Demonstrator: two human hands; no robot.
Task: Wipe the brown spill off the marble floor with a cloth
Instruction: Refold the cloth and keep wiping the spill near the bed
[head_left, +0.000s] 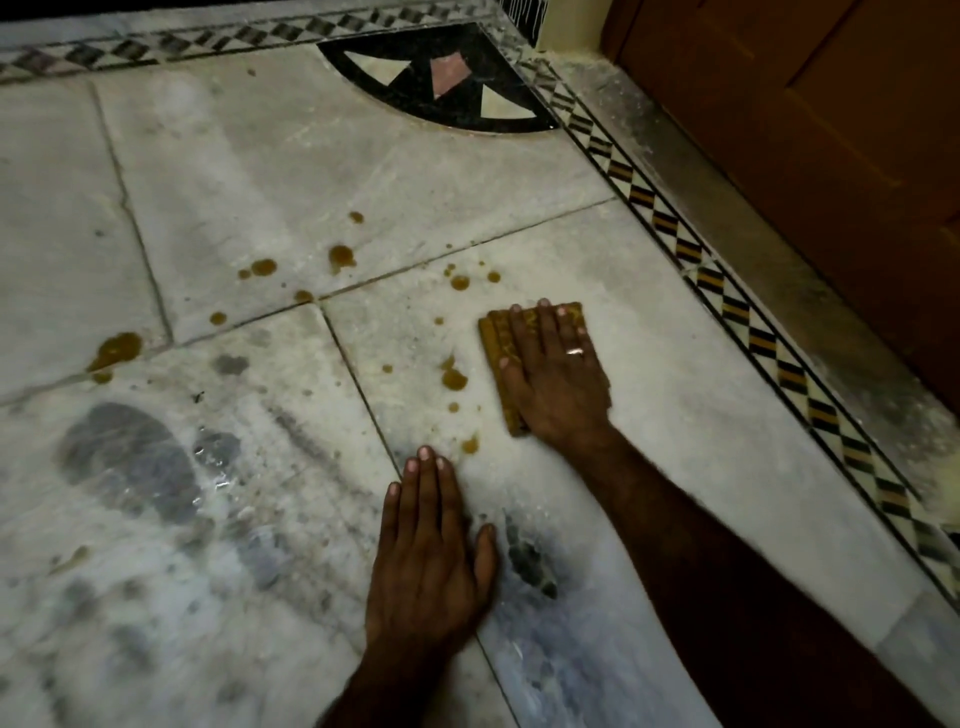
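The left hand (428, 561) lies nearest, flat on the marble floor (675, 415), fingers together, thumb out, holding nothing. At one o'clock from it, the right hand (553, 376) presses palm-down with fingers spread on a folded brown cloth (498, 332), a ring (574, 351) on one finger. Brown spill (454, 378) drops lie just beside the cloth at nine o'clock; more scatter toward ten and eleven o'clock, the largest puddle far left. A wooden door (831, 130) stands at two o'clock.

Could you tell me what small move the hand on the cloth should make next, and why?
Probably slide the right hand, pressed flat on the folded cloth, a little to its left over the nearest brown drop. That drop lies just beside the cloth's edge and is still unwiped, while the left hand braces on the floor.
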